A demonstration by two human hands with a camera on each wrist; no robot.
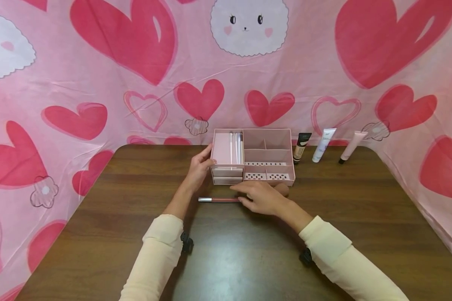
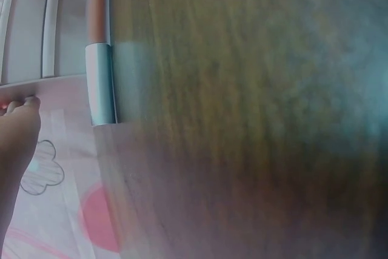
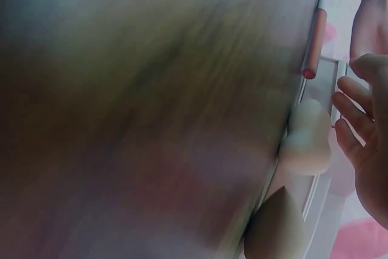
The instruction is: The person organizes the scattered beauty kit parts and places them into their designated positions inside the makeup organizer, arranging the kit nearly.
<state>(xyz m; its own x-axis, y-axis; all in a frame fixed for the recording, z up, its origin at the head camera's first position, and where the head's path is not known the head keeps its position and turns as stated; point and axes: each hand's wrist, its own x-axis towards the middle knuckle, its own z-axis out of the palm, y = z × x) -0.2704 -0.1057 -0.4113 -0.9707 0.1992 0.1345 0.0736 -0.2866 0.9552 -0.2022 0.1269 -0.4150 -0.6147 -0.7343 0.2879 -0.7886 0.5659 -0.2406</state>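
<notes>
In the head view, a pink desktop organizer (image 1: pixel 267 169) stands at the back of the table. My left hand (image 1: pixel 200 165) rests against its left side, the thumb by the front corner. My right hand (image 1: pixel 261 196) hovers before the organizer's front, index finger reaching toward the small drawers (image 1: pixel 227 180). Below that hand lies a reddish-brown lip gloss tube (image 1: pixel 222 200) with a silver cap, partly hidden by the fingers. The right wrist view shows a gourd-shaped makeup sponge (image 3: pixel 307 141) and a teardrop makeup sponge (image 3: pixel 276 228) near the organizer. Nothing shows in the right fingers.
Several slim sticks (image 1: pixel 236 148) lie in the organizer's left top section. Right of it stand a black tube (image 1: pixel 301 148), a white tube (image 1: pixel 324 145) and a pink tube (image 1: pixel 352 147). A heart-patterned cloth (image 1: pixel 143 62) hangs behind the wooden table (image 1: pixel 135 184).
</notes>
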